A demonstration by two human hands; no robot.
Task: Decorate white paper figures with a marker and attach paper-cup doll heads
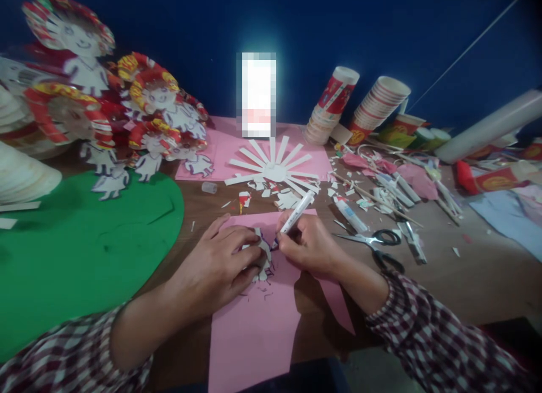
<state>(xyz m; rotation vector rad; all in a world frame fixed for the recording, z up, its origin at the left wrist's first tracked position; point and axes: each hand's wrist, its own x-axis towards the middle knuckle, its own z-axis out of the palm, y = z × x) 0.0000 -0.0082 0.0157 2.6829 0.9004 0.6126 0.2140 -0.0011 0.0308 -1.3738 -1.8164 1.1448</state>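
Observation:
My left hand (220, 263) presses a small white paper cut-out (263, 256) flat on a pink sheet (254, 325), fingers closed over it. My right hand (307, 243) grips a white marker (296, 212), its tip touching the cut-out's edge. Purple marks show around the cut-out on the pink sheet.
A green round sheet (84, 252) lies to the left. Paper-cup dolls (144, 116) stand at the back left. A white sun-shaped cut cup (273, 170) lies on pink paper behind. Scissors (376, 246), a glue tube (349, 212), scraps and stacked paper cups (381, 102) sit at the right.

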